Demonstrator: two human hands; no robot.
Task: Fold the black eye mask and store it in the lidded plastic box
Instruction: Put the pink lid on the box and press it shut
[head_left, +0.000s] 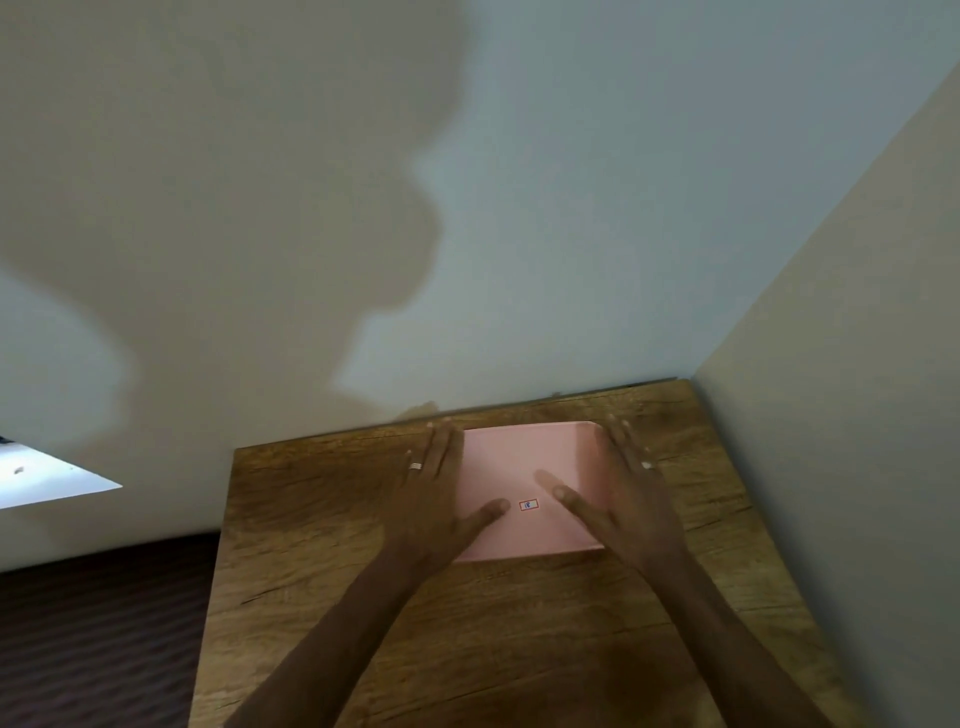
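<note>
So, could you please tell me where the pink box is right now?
In the head view, the pink box sits lid-on at the far end of the wooden table, near the wall, between the left hand and right hand.

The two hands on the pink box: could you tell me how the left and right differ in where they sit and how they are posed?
The left hand lies along the left edge of the pink box, the right hand along its right edge. The left thumb stops short of the small sticker; the right thumb reaches in from the other side. Both are flat, fingers extended toward the wall, each wearing a ring, thumbs on the lid.
</note>
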